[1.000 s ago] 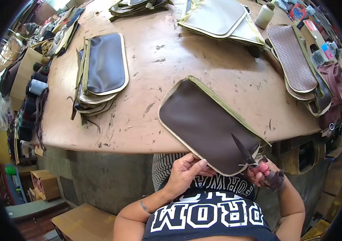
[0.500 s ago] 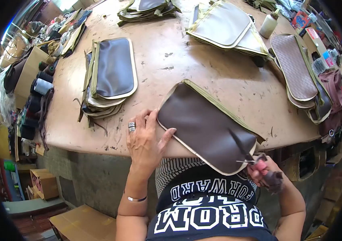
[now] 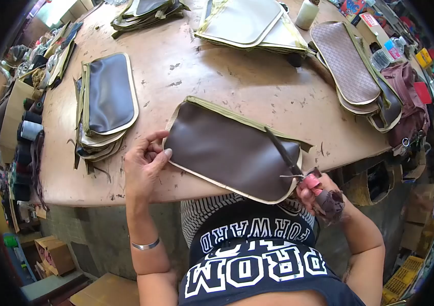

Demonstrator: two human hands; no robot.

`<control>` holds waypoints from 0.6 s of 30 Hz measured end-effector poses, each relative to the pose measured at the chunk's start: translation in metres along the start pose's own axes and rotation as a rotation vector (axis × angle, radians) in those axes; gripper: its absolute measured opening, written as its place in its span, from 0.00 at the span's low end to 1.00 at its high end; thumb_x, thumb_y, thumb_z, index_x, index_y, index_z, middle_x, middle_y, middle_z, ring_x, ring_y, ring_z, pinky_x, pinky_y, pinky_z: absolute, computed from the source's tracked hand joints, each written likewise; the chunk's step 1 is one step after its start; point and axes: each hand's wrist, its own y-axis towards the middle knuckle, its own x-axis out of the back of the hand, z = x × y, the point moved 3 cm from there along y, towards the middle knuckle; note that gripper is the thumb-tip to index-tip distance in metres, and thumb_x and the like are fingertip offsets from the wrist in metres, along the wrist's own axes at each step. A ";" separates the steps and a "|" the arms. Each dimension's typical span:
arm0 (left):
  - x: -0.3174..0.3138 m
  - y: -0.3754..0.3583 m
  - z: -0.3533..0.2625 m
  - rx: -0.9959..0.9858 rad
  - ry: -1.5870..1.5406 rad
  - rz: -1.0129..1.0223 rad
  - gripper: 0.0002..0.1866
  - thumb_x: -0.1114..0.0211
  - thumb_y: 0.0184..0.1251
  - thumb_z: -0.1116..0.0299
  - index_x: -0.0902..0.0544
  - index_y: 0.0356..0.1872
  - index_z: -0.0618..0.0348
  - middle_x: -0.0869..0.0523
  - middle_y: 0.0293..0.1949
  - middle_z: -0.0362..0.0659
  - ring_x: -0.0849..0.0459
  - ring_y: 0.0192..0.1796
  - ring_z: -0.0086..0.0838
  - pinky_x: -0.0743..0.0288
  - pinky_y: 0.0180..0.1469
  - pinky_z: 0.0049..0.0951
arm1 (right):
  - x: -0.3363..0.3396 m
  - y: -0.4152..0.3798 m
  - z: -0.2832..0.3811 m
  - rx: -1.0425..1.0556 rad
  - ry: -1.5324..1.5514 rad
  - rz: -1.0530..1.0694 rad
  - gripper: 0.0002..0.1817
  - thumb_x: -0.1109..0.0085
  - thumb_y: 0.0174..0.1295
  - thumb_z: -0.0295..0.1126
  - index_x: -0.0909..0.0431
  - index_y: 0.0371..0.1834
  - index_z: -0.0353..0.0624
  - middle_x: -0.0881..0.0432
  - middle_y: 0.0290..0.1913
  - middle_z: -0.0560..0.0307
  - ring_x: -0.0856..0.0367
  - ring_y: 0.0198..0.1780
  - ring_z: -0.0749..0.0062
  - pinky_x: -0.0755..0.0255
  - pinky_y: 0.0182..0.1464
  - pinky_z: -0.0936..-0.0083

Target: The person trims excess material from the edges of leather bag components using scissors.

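A dark brown leather-like panel [image 3: 232, 148] with cream edging and an olive zipper strip along its far side lies slanted over the table's front edge. My left hand [image 3: 147, 155] pinches its left end between thumb and curled fingers. In my right hand [image 3: 308, 196], at the panel's right corner, is a pair of scissors [image 3: 282, 151] with cloth-wrapped handles. Their long dark blade lies over the panel's right part and points away from me toward the zipper strip. The right fingers are partly hidden behind the pink and dark wrapping.
A stack of dark panels [image 3: 108, 94] lies to the left, a pale stack [image 3: 242, 23] at the back, and a quilted brown stack [image 3: 345, 64] at the right. Thread spools [image 3: 29, 131] line the left edge. A white bottle [image 3: 307, 14] stands behind; a maroon bag [image 3: 408, 99] is far right.
The panel has turned nearer to level, its right end rising toward the table. My left hand has gone from resting spread at its edge to pinching it. The whole view has shifted.
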 end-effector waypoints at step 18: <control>-0.030 -0.046 0.002 0.071 -0.444 0.188 0.20 0.44 0.44 0.87 0.30 0.44 0.69 0.34 0.45 0.41 0.27 0.39 0.22 0.31 0.42 0.20 | -0.012 0.016 0.025 0.342 -0.432 0.595 0.15 0.49 0.52 0.43 0.31 0.30 0.41 0.32 0.22 0.64 0.35 0.17 0.81 0.37 0.20 0.90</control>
